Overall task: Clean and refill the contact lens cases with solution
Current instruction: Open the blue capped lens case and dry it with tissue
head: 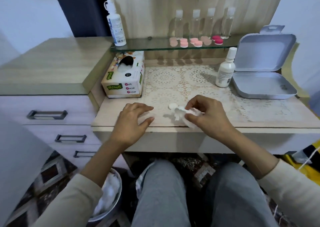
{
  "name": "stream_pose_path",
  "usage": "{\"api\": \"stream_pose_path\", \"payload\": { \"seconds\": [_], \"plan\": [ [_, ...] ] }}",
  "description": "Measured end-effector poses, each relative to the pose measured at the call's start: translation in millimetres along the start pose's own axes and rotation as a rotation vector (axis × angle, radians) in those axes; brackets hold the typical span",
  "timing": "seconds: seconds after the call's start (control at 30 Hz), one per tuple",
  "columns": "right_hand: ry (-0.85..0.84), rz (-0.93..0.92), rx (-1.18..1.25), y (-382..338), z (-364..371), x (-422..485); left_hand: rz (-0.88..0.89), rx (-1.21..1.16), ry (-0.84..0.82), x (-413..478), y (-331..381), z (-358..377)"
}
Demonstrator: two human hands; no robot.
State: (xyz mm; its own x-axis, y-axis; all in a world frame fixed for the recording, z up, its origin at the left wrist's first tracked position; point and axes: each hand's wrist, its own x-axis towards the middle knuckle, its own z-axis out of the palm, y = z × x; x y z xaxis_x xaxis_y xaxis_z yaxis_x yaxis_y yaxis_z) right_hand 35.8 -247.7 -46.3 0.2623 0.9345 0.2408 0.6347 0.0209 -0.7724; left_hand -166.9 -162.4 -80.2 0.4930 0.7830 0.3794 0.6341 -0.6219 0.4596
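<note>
A white contact lens case [173, 106] lies on the lace mat near the desk's front edge. My right hand [206, 113] pinches a crumpled white tissue [183, 114] against the case. My left hand [134, 120] hovers over the desk edge to the left with fingers loosely spread; something pale shows under its fingers, too blurred to name. A white solution bottle [225, 71] stands at the mat's right. Several pink and red lens cases [195, 42] sit on the glass shelf [142, 47].
A tissue box [124, 78] stands at the left. An open grey plastic box [263, 85] sits at the right. On the shelf stand a tall white bottle [116, 28] and several clear bottles [202, 23]. A metal bin [109, 197] with used tissues stands on the floor by my left knee.
</note>
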Motion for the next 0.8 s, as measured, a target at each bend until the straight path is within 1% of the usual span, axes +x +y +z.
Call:
{"api": "stream_pose_path", "payload": {
  "seconds": [0.1, 0.23, 0.3, 0.37, 0.43, 0.53, 0.63, 0.8],
  "plan": [
    [-0.080, -0.057, 0.072, -20.9, 29.7, -12.2, -0.081, -0.010, 0.071, -36.3, -24.1, -22.0],
    [-0.222, -0.116, 0.098, -41.1, 86.4, -29.8, -0.165, 0.016, 0.153, -96.7, -64.2, -42.7],
    [-0.352, -0.128, 0.068, -46.7, 121.6, -37.2, -0.293, 0.021, 0.132, -129.7, -86.1, -47.4],
    [-0.517, -0.109, 0.017, -48.3, 160.0, -43.4, -0.439, 0.029, 0.082, -162.0, -109.2, -47.2],
    [-0.628, -0.066, -0.019, -44.8, 197.4, -47.5, -0.545, 0.054, 0.007, -191.4, -132.7, -43.5],
    [-0.674, -0.008, -0.045, -37.9, 246.0, -51.3, -0.719, 0.075, -0.120, -228.7, -163.0, -34.1],
    [-0.717, 0.078, -0.054, -29.8, 289.2, -52.0, -0.890, 0.051, -0.212, -260.3, -190.7, -22.4],
    [-0.786, 0.141, -0.134, -15.2, 359.0, -49.1, -0.965, 0.045, -0.372, -286.3, -218.9, -8.4]
  ]
}}
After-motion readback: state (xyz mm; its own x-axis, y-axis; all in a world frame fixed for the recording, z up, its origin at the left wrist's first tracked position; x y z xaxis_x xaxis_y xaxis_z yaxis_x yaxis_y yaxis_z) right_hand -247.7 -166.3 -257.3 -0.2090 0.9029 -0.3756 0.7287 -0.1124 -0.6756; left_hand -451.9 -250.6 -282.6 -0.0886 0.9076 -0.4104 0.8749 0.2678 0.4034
